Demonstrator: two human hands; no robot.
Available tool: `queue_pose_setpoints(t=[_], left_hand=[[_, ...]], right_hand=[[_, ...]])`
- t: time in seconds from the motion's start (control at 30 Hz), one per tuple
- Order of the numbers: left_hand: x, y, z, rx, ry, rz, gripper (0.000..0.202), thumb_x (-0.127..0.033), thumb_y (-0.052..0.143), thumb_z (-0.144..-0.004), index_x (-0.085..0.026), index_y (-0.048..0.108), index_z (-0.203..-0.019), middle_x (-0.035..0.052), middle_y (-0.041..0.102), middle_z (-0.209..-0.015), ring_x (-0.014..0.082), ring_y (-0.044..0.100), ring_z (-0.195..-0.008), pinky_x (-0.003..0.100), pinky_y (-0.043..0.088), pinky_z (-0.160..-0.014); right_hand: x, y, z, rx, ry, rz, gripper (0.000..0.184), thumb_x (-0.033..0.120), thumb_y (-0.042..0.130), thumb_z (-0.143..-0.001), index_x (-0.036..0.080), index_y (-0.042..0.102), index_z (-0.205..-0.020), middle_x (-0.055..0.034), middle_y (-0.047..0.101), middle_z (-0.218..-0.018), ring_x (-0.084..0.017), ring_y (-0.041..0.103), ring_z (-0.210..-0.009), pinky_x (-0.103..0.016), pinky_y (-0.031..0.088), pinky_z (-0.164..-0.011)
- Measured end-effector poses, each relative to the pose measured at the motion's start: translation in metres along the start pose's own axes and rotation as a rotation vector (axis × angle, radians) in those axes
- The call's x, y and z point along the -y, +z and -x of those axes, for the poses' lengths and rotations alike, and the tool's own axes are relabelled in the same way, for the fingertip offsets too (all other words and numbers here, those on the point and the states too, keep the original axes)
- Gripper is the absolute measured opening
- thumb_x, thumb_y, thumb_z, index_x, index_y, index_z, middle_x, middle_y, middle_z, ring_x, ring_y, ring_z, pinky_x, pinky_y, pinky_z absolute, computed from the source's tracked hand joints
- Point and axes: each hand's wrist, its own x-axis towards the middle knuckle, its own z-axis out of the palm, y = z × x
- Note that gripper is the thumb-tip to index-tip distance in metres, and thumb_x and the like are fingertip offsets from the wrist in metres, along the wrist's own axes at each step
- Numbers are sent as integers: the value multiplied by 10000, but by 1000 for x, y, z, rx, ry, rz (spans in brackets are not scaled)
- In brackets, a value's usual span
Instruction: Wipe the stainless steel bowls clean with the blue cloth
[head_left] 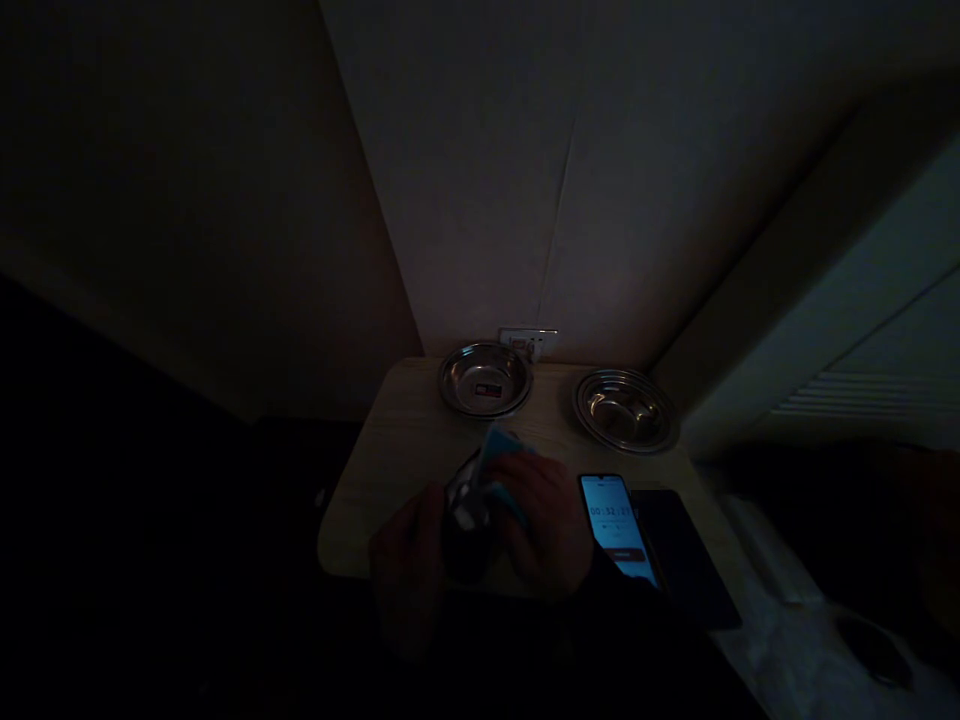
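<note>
Close together, right hand [544, 520] clamped on blue cloth-like piece [498, 444], left hand [409, 545] beside dark shiny object [465, 540], grip too dark to tell; lit phone [611, 518] near right hand.

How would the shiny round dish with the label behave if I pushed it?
The dish would probably slide rather than tip, since it looks wide and low on the table. Its metallic shine suggests it is stiff, and perhaps slippery to grip.

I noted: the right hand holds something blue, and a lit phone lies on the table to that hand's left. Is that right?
Not quite: the head view shows the lit phone on the table to the right of the right hand. That hand does hold something blue.
</note>
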Motion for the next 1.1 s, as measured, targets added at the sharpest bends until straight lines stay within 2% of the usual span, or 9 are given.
queue_pose_setpoints(t=[0.1, 0.27, 0.4, 0.53, 0.6, 0.73, 0.87, 1.0, 1.1], left_hand=[[-1, -1, 1, -45, -19, -3, 378, -486, 496, -758, -159, 617, -611, 11, 608, -576, 139, 518, -586, 215, 394, -509], [-2, 0, 2, 2, 24, 20, 384, -492, 488, -764, -164, 587, -590, -5, 562, -540, 125, 488, -546, 215, 390, -504], [-1, 1, 1, -7, -37, 42, 407, -519, 480, -764, -160, 596, -611, 7, 583, -575, 137, 507, -589, 217, 396, -510], [-4, 2, 3, 40, -54, 4, 404, -510, 472, -767, -160, 591, -605, 0, 574, -561, 125, 486, -556, 219, 380, -501], [-7, 2, 5, 62, -46, -8, 409, -507, 458, -778, -160, 587, -603, -3, 570, -559, 120, 477, -554, 216, 376, -504], [-11, 1, 6, 26, -65, -18, 401, -492, 459, -784, -163, 568, -581, -6, 567, -552, 117, 476, -557, 210, 370, -499], [-13, 0, 6, 17, -43, -35, 399, -479, 450, -790, -165, 554, -568, -10, 546, -529, 112, 463, -532, 211, 360, -488], [-11, 0, 6, -24, -48, -14, 405, -495, 445, -787, -167, 542, -571, -12, 528, -532, 113, 456, -538, 210, 360, -479], [-11, 1, 6, -22, -26, -33, 405, -491, 451, -785, -165, 544, -562, -10, 523, -520, 114, 450, -534, 211, 359, -479]], right_hand=[[2, 1, 0, -9, 51, 22, 259, 227, 413, -878, 160, 610, -1031, -82, 659, -1062, -221, 560, -1001, -384, 409, -828], [6, 3, -1, 5, -101, 26, 277, 291, 432, -868, 195, 596, -1069, -47, 663, -1080, -230, 539, -1045, -396, 373, -840], [0, 4, 1, -11, 0, 61, 262, 231, 431, -866, 176, 602, -1056, -75, 658, -1079, -221, 557, -1022, -386, 384, -839], [3, 3, 8, -2, -137, 65, 310, 304, 435, -862, 180, 592, -1099, -52, 664, -1090, -232, 536, -1059, -396, 351, -861], [4, 2, 10, 1, -145, 65, 295, 291, 435, -860, 183, 598, -1080, -47, 672, -1067, -222, 551, -1030, -390, 355, -851], [9, 2, 11, -40, -49, 70, 288, 265, 432, -855, 171, 603, -1068, -70, 663, -1079, -229, 538, -1046, -397, 361, -853], [15, 4, 13, -43, -145, 50, 296, 315, 416, -859, 195, 613, -1043, -42, 681, -1039, -224, 543, -1035, -395, 354, -856], [11, 3, 12, -26, -65, 111, 288, 257, 433, -847, 182, 599, -1070, -60, 666, -1077, -228, 546, -1031, -388, 372, -837], [9, 2, 12, 2, -164, 81, 318, 313, 429, -848, 184, 594, -1088, -55, 669, -1071, -233, 539, -1042, -390, 375, -839]])
